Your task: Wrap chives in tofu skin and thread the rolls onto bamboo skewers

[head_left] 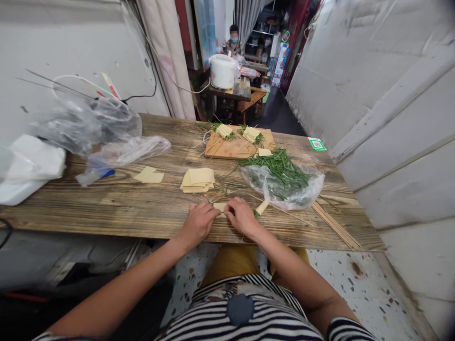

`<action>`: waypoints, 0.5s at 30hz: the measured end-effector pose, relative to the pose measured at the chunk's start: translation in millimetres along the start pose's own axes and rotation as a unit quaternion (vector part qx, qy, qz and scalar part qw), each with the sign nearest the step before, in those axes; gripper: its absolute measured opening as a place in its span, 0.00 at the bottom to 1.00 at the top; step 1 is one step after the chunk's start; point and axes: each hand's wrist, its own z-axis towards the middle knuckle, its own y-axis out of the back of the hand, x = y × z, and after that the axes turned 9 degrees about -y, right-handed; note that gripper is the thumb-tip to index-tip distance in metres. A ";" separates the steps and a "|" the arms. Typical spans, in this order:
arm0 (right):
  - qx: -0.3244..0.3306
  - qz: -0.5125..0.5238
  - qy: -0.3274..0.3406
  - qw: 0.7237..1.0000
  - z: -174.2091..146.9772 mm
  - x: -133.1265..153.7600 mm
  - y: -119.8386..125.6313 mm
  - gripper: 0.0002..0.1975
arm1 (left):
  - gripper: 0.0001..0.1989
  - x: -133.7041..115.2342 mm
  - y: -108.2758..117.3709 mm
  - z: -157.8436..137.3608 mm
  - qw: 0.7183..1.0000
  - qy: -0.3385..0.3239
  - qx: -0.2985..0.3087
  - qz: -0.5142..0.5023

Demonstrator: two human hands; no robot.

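Observation:
Near the table's front edge, a pale yellow tofu-skin-like sheet (220, 207) lies between my hands. My left hand (199, 219) pinches its left side, and my right hand (242, 214) has its fingers closed on the right side. What lies under my fingertips is partly hidden. Just right of my right hand rests a finished-looking roll (262, 207) with green ends. Behind my left hand sits a stack of the same sheets (197, 180). Green chives (280, 171) spill from a clear plastic bag (313, 192) to the right.
A wooden board (227, 148) at the back holds skewered rolls (250, 134). Bamboo skewers (336, 225) lie at the right. Loose sheets (149, 174), crumpled plastic bags (124, 151) and a white container (28, 170) are at the left. Beyond stands a white cooker (222, 72); a person (233, 45) is farther back.

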 end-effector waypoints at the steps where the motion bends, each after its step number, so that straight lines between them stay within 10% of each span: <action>1: -0.008 -0.020 0.019 1.000 -1.2 -0.2 -1.3 0.02 | 0.13 0.2 -0.3 -0.7 1.000 -0.008 0.002 0.007; 15: -0.001 -0.196 0.188 0.962 -17.2 -12.6 1.7 0.07 | 0.10 14.8 -1.1 -6.8 0.999 -0.053 0.000 0.000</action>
